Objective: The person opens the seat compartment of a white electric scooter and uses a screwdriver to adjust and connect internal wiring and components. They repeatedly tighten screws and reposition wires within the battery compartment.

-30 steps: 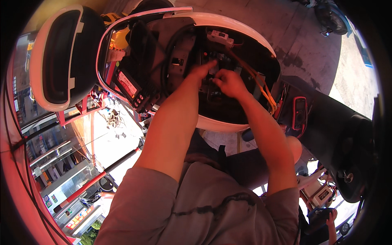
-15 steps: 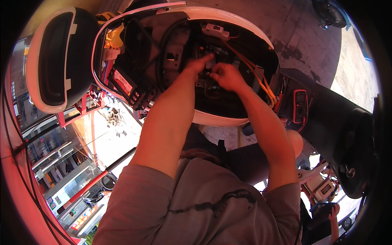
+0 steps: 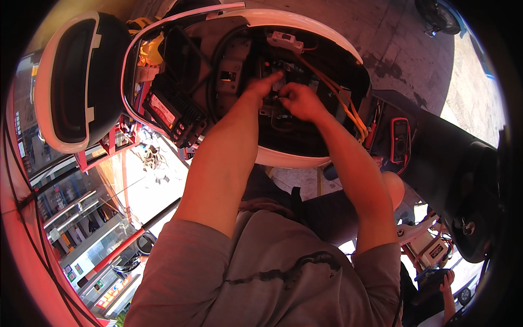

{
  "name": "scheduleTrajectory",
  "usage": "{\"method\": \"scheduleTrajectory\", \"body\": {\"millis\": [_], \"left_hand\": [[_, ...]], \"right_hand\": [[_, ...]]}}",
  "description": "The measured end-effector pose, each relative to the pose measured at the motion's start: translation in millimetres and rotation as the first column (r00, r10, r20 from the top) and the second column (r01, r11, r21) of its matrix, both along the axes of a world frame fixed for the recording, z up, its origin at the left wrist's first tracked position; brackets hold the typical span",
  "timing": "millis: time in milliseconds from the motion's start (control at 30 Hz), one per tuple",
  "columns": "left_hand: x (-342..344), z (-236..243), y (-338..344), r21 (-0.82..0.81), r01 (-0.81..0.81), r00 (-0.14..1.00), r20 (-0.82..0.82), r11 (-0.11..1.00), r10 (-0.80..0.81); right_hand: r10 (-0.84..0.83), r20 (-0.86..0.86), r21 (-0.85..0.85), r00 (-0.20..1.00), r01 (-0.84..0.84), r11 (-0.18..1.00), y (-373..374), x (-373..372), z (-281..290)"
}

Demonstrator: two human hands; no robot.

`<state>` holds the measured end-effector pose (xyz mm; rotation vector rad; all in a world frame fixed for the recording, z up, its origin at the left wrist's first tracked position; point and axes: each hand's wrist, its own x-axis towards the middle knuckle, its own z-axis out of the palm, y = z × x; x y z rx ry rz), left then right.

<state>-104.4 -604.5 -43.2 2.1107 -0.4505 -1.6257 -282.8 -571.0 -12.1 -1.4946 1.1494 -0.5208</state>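
Both my hands reach into the open, dark compartment of a white-shelled scooter body. My left hand rests among dark parts there. One of its digits is stretched forward along a small greyish part, and the rest curl down out of sight, closed on something I cannot make out. Close beside it on the right, my right hand is closed, thumb and finger pinched at a small dark spot. What they pinch is too small to name. A thin wire loop lies just below the hands.
A white breaker-like switch sits at the compartment's far rim. Orange cables run along its right side. A finned black box leans at the left. A red-edged multimeter lies on the right. Another person's hand shows at lower right.
Hardly anything differs. Both hands stay at the same spot in the compartment, and the whole view has shifted very slightly.
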Motion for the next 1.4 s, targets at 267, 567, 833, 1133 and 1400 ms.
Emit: {"method": "scheduleTrajectory", "body": {"millis": [267,567,833,1133,1400], "left_hand": [[5.1,-18.8,-1.0,-0.013,-0.005,1.000,0.020,1.000,0.006],[4.8,-16.6,-1.4,-0.010,0.001,0.996,0.089,1.000,0.000],[3.1,-18.2,-1.4,-0.027,-0.017,0.999,0.042,0.999,0.018],[4.9,-18.8,-0.5,-0.030,0.002,0.999,0.045,1.000,-0.001],[1.6,-9.2,-0.7,-0.021,0.004,0.999,0.051,1.000,-0.003]], "right_hand": [[0.035,-0.053,-0.228,0.998,-0.047,0.973,2.0,-2.1,6.8],[0.049,-0.407,-0.217,0.912,-0.149,0.965,5.6,4.5,29.7],[0.058,-0.269,-0.238,0.961,-0.125,0.963,4.4,-4.7,24.3],[0.061,-0.356,-0.223,0.933,-0.148,0.964,7.2,-0.7,27.6],[-0.050,0.038,-0.020,0.998,0.050,0.999,6.5,-10.9,-0.3]]}}
